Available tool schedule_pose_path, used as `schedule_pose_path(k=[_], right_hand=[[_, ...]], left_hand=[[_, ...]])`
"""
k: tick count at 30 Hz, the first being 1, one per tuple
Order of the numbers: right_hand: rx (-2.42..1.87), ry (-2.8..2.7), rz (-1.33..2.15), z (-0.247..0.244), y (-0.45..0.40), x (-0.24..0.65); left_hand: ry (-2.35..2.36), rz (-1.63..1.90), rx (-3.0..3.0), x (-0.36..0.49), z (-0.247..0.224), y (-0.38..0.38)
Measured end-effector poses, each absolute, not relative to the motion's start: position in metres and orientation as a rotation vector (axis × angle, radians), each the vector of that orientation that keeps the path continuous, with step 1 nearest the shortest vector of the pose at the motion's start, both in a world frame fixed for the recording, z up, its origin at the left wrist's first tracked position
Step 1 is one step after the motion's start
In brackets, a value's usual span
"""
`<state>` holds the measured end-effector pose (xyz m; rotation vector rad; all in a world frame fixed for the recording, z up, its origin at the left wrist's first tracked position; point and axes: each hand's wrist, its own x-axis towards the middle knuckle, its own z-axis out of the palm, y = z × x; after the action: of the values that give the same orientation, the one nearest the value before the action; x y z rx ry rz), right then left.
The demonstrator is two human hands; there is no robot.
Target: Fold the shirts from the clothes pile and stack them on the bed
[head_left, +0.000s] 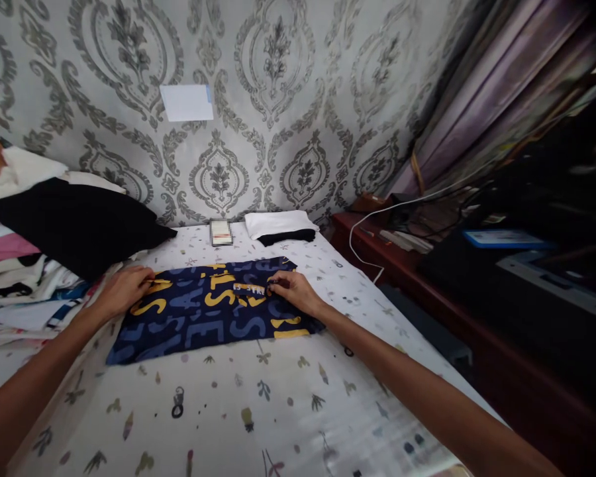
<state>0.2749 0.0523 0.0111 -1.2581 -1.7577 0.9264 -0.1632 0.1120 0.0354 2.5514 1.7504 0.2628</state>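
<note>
I have the navy lettered cloth spread across the middle of the frame, the right hand pinching a bit of it right of centre. The left hand touches its upper-left corner, fingers loosely bent, and from here I cannot tell whether they grip; a folded white cloth lies just above centre.
</note>
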Motion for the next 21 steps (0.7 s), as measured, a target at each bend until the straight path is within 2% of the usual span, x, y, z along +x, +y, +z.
schedule_pose_path(k=[4,10,15,21], right_hand=[[-1.272,-1.778,0.933,0.009,0.056,0.281],[-1.217,-1.914,0.838,0.025,0.051,0.292],[-1.493,-1.759,0.539,0.039,0.057,0.302],[-1.595,-2.183,0.285,0.026,0.077,0.276]], left_hand=[[1.730,0.273,2.607,-0.131,0.047,0.100],[1.215,0.409,2.638,-0.037,0.058,0.069],[1.040,0.378,2.663,0.030,0.035,0.067],[1.126,0.291,2.744,0.076,-0.001,0.069]])
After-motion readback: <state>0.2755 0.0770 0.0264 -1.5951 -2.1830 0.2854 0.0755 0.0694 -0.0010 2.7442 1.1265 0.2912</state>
